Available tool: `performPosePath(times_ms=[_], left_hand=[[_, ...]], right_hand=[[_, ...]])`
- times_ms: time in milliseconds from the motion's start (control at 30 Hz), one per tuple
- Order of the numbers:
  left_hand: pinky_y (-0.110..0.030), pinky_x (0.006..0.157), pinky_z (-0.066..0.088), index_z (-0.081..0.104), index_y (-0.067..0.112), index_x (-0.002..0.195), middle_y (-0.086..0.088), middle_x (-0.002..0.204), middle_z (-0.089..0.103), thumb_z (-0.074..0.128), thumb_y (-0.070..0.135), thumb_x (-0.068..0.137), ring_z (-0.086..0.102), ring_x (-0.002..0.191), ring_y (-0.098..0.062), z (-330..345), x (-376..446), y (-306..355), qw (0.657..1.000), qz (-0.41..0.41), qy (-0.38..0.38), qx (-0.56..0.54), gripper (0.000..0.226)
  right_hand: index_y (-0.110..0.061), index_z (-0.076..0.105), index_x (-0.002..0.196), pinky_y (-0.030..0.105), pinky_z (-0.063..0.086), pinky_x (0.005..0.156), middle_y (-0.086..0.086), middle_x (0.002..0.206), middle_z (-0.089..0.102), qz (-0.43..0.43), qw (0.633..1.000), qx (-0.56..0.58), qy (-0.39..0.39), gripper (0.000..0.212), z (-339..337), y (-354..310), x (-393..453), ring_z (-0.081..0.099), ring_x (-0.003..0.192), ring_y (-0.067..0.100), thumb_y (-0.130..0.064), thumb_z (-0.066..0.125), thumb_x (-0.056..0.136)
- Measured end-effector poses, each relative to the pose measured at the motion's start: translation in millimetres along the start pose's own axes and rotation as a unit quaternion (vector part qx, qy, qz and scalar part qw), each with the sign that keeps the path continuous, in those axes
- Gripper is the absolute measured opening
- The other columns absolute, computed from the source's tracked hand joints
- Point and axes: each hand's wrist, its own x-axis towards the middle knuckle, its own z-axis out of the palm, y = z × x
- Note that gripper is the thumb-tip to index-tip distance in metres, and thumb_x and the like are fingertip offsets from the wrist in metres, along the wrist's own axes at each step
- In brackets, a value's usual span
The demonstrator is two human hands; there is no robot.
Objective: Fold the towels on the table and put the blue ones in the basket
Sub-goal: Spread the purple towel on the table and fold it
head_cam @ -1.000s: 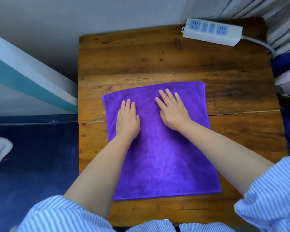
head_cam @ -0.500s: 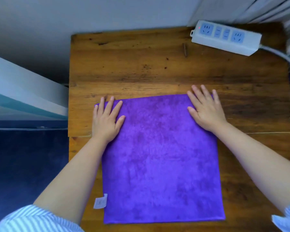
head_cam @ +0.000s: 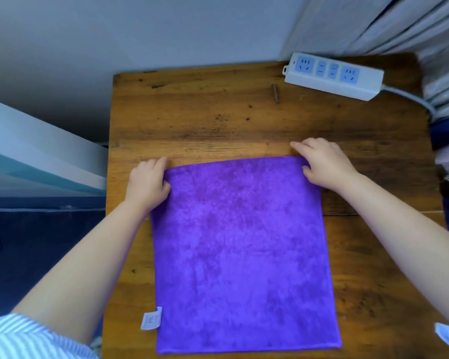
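Both towel point(head_cam: 244, 255) far corners hidden under curled fingers point(head_cam: 300, 146)

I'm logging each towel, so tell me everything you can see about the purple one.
The purple towel is a plush, fleecy-looking square lying flat and unfolded on the wooden table. A small white tag sticks out at its near left corner. The left hand and right hand each grip a far corner.

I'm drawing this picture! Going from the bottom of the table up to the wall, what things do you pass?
White tag on the purple towel's near corner → purple towel → left hand and right hand gripping its far corners → bare wooden table → white power strip at the far right corner.
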Motion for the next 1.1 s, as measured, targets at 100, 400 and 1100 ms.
performPosePath(times_ms=[100,400,1100], left_hand=[[-0.041,0.091,0.04,0.049,0.007,0.127,-0.02,0.12,0.056,0.049,0.005,0.082,0.048,0.111,-0.038,-8,1,4,0.999,-0.009,-0.034,0.01,0.045],[-0.04,0.082,0.042,0.059,0.005,0.102,-0.017,0.108,0.059,0.049,0.013,0.089,0.05,0.104,-0.035,-42,-40,-2,0.998,0.023,0.005,0.053,0.018],[-0.038,0.064,0.041,0.063,-0.004,0.086,-0.02,0.087,0.061,0.056,-0.003,0.081,0.055,0.087,-0.033,19,-282,-22,0.976,0.208,0.059,0.026,0.009]], right_hand=[[-0.011,0.049,0.128,0.037,0.039,0.092,0.013,0.122,0.054,0.033,0.998,-0.016,-0.046,0.047,-11,-9,7,0.049,0.116,0.031,-0.002,0.048,0.082],[-0.004,0.064,0.092,0.028,0.041,0.067,0.01,0.093,0.055,0.022,1.0,0.022,0.0,0.016,-42,-13,-31,0.053,0.091,0.026,0.002,0.053,0.081],[0.009,0.063,0.086,0.045,0.046,0.069,0.027,0.091,0.058,-0.006,0.993,-0.033,0.115,0.015,39,-73,-289,0.052,0.089,0.04,0.01,0.051,0.077]])
